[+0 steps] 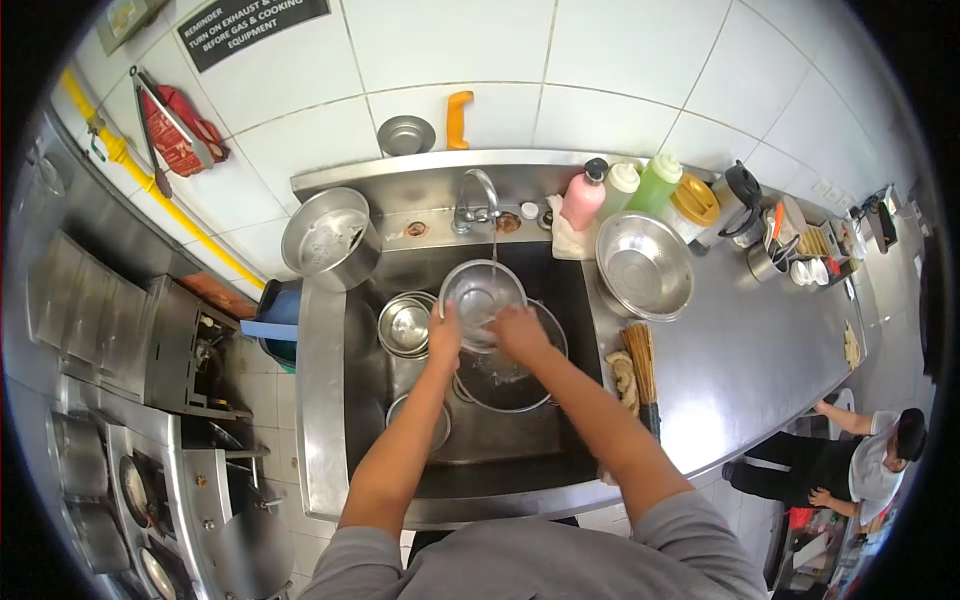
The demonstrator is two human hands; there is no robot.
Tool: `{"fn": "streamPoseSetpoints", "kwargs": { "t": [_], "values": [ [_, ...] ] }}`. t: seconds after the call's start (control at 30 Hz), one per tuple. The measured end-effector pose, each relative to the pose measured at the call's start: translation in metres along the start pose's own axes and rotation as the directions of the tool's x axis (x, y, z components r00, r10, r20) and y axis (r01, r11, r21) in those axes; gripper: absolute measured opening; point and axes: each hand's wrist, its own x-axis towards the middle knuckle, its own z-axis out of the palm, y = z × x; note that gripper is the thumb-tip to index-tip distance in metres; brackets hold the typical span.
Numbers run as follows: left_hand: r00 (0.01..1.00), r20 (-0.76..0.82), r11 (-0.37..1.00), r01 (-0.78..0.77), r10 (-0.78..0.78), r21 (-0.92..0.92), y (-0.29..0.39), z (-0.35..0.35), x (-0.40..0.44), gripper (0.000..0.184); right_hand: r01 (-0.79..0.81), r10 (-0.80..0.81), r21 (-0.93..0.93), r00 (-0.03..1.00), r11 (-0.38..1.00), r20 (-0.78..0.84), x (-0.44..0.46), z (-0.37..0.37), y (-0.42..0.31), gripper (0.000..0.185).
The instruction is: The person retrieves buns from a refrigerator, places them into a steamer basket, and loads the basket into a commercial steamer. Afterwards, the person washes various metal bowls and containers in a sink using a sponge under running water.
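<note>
A steel bowl point(466, 275) is held tilted under the running faucet point(482, 190), above the sink point(480, 470). My left hand point(444, 335) is closed on the bowl's left rim. Inside the near right part of the bowl is my right hand point(517, 332); its fingers are blurred and partly hidden. Water falls from the spout into the bowl. Below it a large round pot point(512, 409) stands in the sink with some water in it. Stacked small steel bowls point(405, 327) lie left of my left hand, and another round vessel point(440, 432) is partly behind my left forearm.
A deep pot point(350, 260) stands on the sink's left back corner. At right are a large steel basin point(645, 268), a stick brush point(640, 360), a pink pump bottle point(584, 195) and a green bottle point(657, 183). Another person point(850, 460) stands beyond the counter at far right.
</note>
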Motion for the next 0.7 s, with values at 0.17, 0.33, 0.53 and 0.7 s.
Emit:
{"fn": "streamPoseSetpoints", "kwargs": {
  "t": [0.17,0.33,0.53,0.7],
  "values": [
    [0.987,-0.005,0.959,-0.154,0.159,0.239,-0.039,0.004,0.03,0.044,-0.079,0.13,0.135,0.898,0.988,-0.421,0.036,-0.011,-0.013,0.03],
    [0.997,0.041,0.996,-0.067,0.07,-0.056,0.004,-0.013,0.01,0.035,0.117,-0.111,0.217,0.993,0.969,-0.043,0.011,-0.013,-0.001,0.024],
    [0.99,0.138,0.982,-0.061,0.037,0.178,0.056,0.006,-0.017,0.046,0.082,-0.035,0.216,0.976,0.973,-0.214,0.031,0.01,-0.009,0.025],
    [0.996,0.004,0.983,-0.09,0.09,0.163,0.029,-0.048,0.029,0.038,0.166,-0.189,-0.148,0.969,0.975,-0.158,0.007,-0.047,-0.001,0.038]
  ]
}}
